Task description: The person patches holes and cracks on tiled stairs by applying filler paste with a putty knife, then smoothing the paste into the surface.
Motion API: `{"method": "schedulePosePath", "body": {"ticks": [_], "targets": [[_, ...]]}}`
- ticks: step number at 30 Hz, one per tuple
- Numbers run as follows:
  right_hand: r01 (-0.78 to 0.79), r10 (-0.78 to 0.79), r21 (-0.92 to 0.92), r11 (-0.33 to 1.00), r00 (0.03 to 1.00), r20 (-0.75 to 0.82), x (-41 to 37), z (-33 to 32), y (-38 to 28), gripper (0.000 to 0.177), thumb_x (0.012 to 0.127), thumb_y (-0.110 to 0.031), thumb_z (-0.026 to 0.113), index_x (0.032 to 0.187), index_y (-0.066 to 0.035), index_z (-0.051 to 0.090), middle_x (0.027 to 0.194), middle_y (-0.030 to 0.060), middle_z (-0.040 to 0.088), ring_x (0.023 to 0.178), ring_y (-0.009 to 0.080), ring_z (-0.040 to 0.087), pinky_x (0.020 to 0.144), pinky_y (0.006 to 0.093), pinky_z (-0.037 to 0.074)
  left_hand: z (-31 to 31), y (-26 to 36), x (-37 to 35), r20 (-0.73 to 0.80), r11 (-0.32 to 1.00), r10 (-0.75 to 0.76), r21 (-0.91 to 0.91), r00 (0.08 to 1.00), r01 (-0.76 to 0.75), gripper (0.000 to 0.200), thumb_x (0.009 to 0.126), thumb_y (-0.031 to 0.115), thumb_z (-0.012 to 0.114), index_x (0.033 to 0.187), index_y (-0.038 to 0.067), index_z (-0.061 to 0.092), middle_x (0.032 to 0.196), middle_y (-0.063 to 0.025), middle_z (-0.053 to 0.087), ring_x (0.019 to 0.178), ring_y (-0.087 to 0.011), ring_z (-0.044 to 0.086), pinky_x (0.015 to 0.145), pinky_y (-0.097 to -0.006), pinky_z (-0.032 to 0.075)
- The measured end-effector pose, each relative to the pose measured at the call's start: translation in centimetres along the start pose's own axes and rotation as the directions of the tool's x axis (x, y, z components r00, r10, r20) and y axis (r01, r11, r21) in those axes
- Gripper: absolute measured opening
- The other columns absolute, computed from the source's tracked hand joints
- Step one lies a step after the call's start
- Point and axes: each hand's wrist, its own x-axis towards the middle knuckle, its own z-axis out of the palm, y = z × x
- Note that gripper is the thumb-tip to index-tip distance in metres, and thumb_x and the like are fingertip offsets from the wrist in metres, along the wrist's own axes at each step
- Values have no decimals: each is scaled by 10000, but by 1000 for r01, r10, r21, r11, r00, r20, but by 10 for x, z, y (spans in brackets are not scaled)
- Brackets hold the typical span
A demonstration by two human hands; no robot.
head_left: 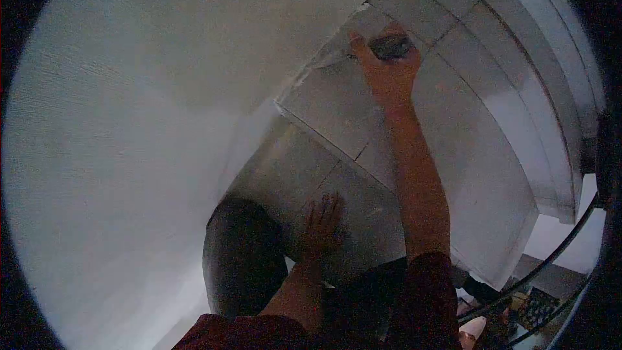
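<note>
Dark object (389, 46) is sitting in the right hand (394, 81), high in the view, near the joint where the pale wall (149, 110) is meeting the grey tiles (337, 94). The right hand is curling around it, with the thumb on the wall side and the fingers bending around the opposite side; the object is filling the gap between them. Dim light is hiding its exact kind. The left hand (322, 223) is lying palm down on the lower tile (372, 223), fingers slightly spread, holding nothing visible.

Caution: the right arm is extending well forward, and the left palm is apparently giving support. If dust or moisture is coating the lower tile, that palm could be sliding and upsetting the balance. A loosening thumb could be letting the object drop. Ragged white material (302, 78) is lining the joint; a careless knock could be chipping it or marking the wall.

Materials: the wall is showing a matte, faintly streaked finish. The tiles are presenting flat, dull faces, divided by thin dark lines, with curved bands (518, 84) sweeping along the right. A straight tile edge (324, 136) is running between the hands. The object is appearing compact, blackish and unevenly textured. A slender black rail (558, 251) is bending across the lower right.
</note>
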Motion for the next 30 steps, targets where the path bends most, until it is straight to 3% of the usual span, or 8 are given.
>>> {"method": "schedulePosePath", "body": {"ticks": [3, 5, 6, 8, 10, 12, 15, 30], "targets": [[29, -28, -225, 974, 1000, 5, -6, 2, -8, 340, 844, -213, 894, 763, -106, 582, 699, -34, 623, 643, 77, 540, 604, 280, 472, 13, -2, 1, -82, 999, 32, -1, 996, -32, 824, 955, 513, 592, 1642, 162, 304, 1715, -118, 248, 1562, -376, 257, 1262, -629, 171], [69, -82, -151, 986, 993, -80, -2, -1, -8, 339, 850, -210, 889, 761, -107, 579, 693, -34, 619, 639, 79, 539, 596, 287, 469, 41, -14, 0, -324, 929, 176, 366, 930, -48, 814, 969, 484, 586, 1647, 148, 287, 1717, -119, 243, 1570, -367, 242, 1265, -624, 159], [114, -127, -83, 990, 978, -165, -1, -4, -7, 339, 855, -207, 884, 759, -107, 575, 687, -33, 614, 635, 81, 538, 588, 293, 465, 28, -8, 0, -323, 931, 173, 363, 930, -47, 814, 969, 484, 586, 1647, 148, 287, 1717, -119, 243, 1570, -367, 242, 1265, -624, 159], [122, -143, -167, 978, 982, -119, 2, -4, 16, 336, 857, -201, 881, 757, -105, 574, 683, -32, 609, 632, 83, 531, 584, 295, 457, 0, 5, 1, 14, 996, -20, -83, 1000, 21, 817, 963, 455, 607, 1649, 152, 283, 1716, -123, 247, 1571, -370, 240, 1264, -623, 159], [132, -156, -249, 959, 985, -78, 1, -2, 22, 333, 858, -194, 877, 755, -102, 573, 680, -31, 605, 628, 85, 523, 580, 298, 449, -15, 10, 2, 14, 996, -23, -81, 1000, 24, 823, 957, 446, 617, 1649, 152, 283, 1715, -123, 250, 1570, -372, 240, 1263, -623, 162], [-83, 83, 11, 997, 995, -58, -4, 2, 10, 328, 859, -194, 875, 752, -100, 579, 678, -26, 609, 625, 81, 528, 579, 299, 449, -19, 9, 1, 18, 997, -25, -70, 1000, 26, 829, 952, 437, 627, 1649, 152, 282, 1714, -122, 253, 1569, -374, 241, 1262, -622, 165], [128, -139, -128, 983, 987, -80, -1, -7, -1, 328, 856, -218, 883, 756, -112, 590, 674, -26, 616, 609, 77, 532, 585, 295, 460, -9, 3, 0, -70, 997, 20, -77, 997, -26, 829, 958, 444, 619, 1651, 151, 272, 1713, -128, 249, 1565, -376, 248, 1257, -621, 184], [44, -46, -64, 997, 998, -35, -13, 3, 4, 348, 848, -250, 897, 765, -108, 591, 697, -28, 593, 628, 84, 519, 594, 292, 452, 24, 2, -2, -25, 994, -109, -23, 994, 109, 867, 960, 478, 597, 1669, 165, 208, 1712, -156, 233, 1577, -375, 216, 1259, -633, 169]]}}
